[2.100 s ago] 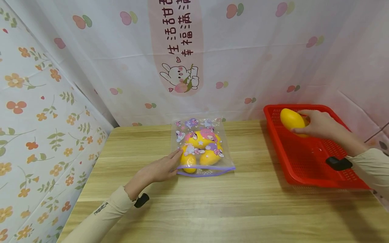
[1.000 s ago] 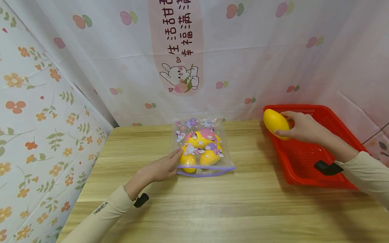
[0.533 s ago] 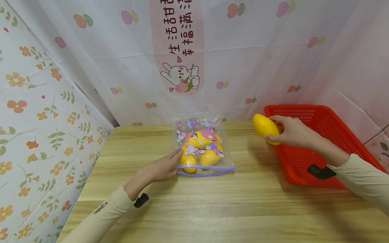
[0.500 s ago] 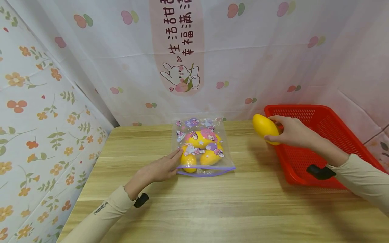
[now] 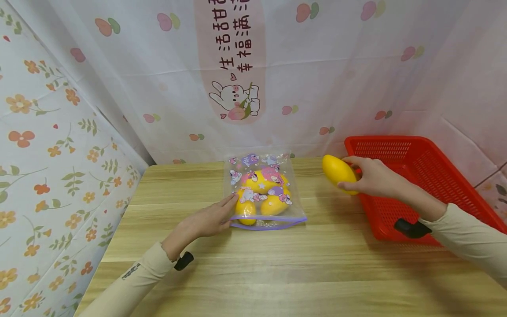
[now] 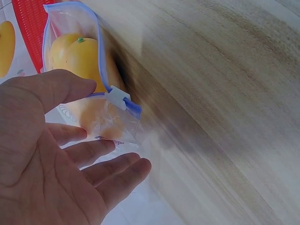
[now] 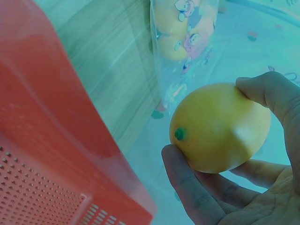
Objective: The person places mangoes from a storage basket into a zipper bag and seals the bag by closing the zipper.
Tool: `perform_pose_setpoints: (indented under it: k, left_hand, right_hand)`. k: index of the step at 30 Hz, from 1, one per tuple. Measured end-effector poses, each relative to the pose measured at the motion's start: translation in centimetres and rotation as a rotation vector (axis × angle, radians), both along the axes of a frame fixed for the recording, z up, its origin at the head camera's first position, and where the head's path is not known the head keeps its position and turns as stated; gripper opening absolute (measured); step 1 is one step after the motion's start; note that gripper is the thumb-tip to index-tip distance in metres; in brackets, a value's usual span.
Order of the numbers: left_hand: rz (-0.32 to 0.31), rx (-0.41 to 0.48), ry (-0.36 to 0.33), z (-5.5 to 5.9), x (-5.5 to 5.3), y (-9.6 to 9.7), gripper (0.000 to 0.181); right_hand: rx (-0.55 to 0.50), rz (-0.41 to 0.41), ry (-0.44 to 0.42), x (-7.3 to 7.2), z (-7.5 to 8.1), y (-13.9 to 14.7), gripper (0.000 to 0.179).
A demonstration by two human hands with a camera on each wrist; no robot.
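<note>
A clear zip bag (image 5: 249, 160) printed with cartoon figures lies on the table, its purple zip edge toward me. Inside are several yellow mangoes (image 5: 273, 205), partly covered by the print. My left hand (image 5: 207, 220) rests at the bag's left side with fingers extended. In the left wrist view, the bag's mouth gapes and a white slider (image 6: 117, 97) sits near the thumb. My right hand (image 5: 374, 177) grips another yellow mango (image 5: 338, 173) above the table, between the bag and the basket. The right wrist view shows its green stem end, with thumb and fingers around it.
A red plastic basket (image 5: 390, 139) with perforated walls stands on the right, under my right forearm. The wooden table (image 5: 253, 273) meets a patterned cloth backdrop (image 5: 317, 88) at the back, and a floral cloth (image 5: 59, 176) hangs on the left.
My right hand has carried the mango left out of the basket, past its left rim, and slightly toward me. The left hand and the bag have stayed in place.
</note>
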State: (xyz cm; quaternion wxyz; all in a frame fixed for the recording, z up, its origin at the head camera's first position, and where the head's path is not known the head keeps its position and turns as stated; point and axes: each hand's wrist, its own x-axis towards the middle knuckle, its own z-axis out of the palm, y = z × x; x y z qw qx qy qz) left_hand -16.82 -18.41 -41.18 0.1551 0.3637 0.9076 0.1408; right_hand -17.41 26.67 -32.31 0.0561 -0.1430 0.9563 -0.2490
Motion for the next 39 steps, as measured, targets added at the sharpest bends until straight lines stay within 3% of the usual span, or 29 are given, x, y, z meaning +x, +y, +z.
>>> perform_pose_setpoints:
  k: [39]
  left_hand:
    - [-0.007,0.02,-0.009,0.1,0.0,0.1,0.07]
  right_hand:
    - [-0.048,0.112,-0.008,1.4,-2.7,-3.5,0.071]
